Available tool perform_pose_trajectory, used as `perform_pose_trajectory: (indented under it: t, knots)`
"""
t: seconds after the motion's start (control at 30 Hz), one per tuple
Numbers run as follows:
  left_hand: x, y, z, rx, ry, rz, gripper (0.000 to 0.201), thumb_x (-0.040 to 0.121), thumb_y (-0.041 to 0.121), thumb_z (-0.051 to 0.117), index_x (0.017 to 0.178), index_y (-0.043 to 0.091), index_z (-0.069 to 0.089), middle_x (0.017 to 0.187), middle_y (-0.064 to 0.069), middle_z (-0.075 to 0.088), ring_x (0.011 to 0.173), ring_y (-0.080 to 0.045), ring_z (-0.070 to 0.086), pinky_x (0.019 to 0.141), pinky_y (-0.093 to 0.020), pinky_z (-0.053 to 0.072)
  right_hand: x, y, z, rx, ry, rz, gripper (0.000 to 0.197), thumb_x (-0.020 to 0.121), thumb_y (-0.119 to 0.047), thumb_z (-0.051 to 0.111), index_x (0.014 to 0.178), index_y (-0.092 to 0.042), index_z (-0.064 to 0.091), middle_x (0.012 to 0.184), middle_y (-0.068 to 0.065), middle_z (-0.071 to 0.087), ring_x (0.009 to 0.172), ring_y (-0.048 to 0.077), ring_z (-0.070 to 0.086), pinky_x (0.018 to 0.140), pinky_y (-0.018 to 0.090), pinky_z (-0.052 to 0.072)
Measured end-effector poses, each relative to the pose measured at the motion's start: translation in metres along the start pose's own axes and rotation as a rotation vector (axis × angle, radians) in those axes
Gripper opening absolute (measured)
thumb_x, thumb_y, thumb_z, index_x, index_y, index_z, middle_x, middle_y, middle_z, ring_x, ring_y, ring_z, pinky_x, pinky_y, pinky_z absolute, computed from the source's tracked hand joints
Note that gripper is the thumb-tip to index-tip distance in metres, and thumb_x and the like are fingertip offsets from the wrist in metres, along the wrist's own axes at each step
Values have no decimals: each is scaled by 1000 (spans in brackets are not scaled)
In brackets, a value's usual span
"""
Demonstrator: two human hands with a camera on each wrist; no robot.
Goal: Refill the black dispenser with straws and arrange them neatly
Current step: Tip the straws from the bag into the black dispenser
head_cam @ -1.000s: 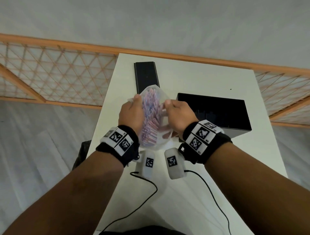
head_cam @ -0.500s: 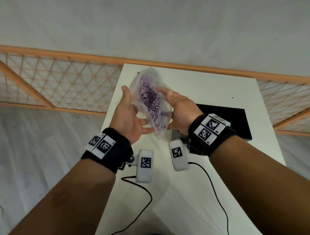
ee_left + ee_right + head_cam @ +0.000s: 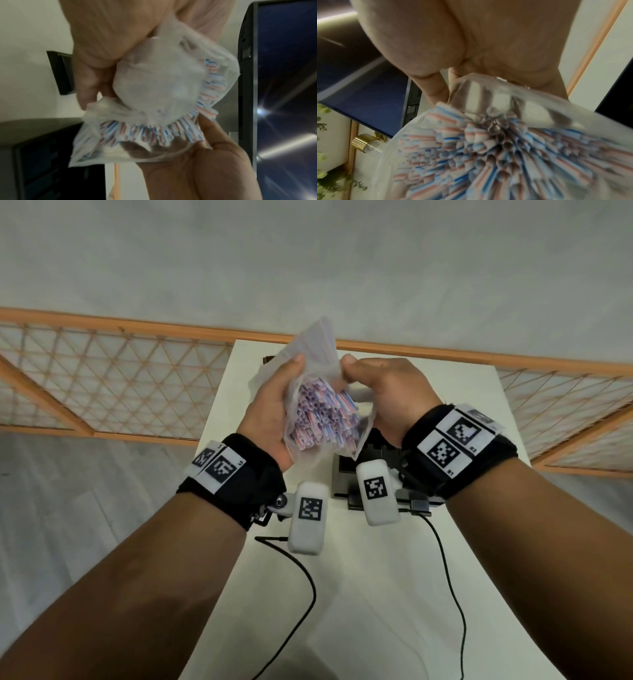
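**Two hands hold a bag of straws above a white table**

Both hands lift a clear plastic bag (image 3: 310, 361) over the white table (image 3: 376, 594). The left hand (image 3: 270, 409) cups the bag's side, thumb pressed on the plastic. The right hand (image 3: 387, 395) pinches the bag's upper edge between thumb and curled fingers. Inside, a bundle of red, white and blue striped straws (image 3: 322, 419) points toward the camera. The black dispenser (image 3: 346, 470) sits on the table just below the bag, mostly hidden by the wrists; whether it is open is hard to tell
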State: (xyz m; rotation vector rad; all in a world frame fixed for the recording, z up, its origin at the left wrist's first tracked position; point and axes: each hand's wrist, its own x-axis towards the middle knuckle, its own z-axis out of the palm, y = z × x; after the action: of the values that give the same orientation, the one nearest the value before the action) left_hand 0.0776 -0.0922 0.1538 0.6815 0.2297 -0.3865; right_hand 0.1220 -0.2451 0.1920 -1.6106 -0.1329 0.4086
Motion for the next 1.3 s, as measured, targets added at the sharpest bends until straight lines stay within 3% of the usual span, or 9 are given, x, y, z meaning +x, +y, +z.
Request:
perform_pose_trajectory:
  t: [0.17,0.3,0.4,0.57,0.63,0.8,0.9,1.07,1.3]
  knots:
    - [8,-16,14,17,-6,-2,74,90,40,71,149,5,44,149,-26,48,138,-40,50,118,-54,36,2,2,-16,88,107,-14,53,60,-45,88,59,-19,43,76,16,54,71,28,57,70,44,49]
    - [19,-22,20,160,6,6,43,99,40,61,127,8,62,125,-17,66,108,-26,72,98,-44,56,2,8,-32,65,-58,13,49,63,-48,87,74,-10,58,85,23,58,77,36,63,81,48,52]
    - [30,-28,21,235,-85,57,84,86,35,80,150,0,39,149,-31,45,137,-44,49,117,-59,35,2,9,-43,30,-186,40,57,79,-50,74,97,4,69,97,23,70,91,36,70,94,46,53]
    - [44,-29,24,416,-39,212,122,55,36,98,151,4,31,142,-31,52,130,-42,57,108,-60,45,6,10,-60,-92,-320,154,89,62,-68,80,129,-13,60,118,21,68,108,43,66,96,60,48]
    - [51,-28,23,547,-30,260,134,49,41,100,152,6,22,143,-27,52,132,-38,56,107,-59,47,6,9,-67,-114,-366,140,86,64,-59,83,131,-13,57,120,22,67,109,43,65,96,63,48]
    - [70,-26,14,890,1,302,144,41,43,104,150,14,16,149,-9,47,139,-22,49,108,-50,49,1,4,-79,-137,-289,-33,66,73,-6,85,131,-10,55,120,11,70,111,26,68,93,46,55]
    - [74,-25,11,1002,-11,294,140,34,36,107,150,14,31,145,-6,53,137,-20,51,109,-50,48,3,15,-84,-281,-174,-112,81,60,-14,95,130,-20,55,118,-2,71,111,14,67,94,42,55]
    - [64,-21,11,951,-191,175,118,53,6,94,153,9,31,145,-13,56,135,-23,54,107,-45,50,2,32,-90,-250,-72,-152,86,53,-16,98,127,-23,56,116,-6,71,108,8,66,89,34,58]
    - [66,-14,7,1270,-116,148,116,51,27,99,150,25,39,140,6,60,135,-16,53,111,-52,45,6,41,-97,-325,-69,-175,91,52,-21,98,131,-23,52,117,-13,67,108,-6,62,82,14,54]
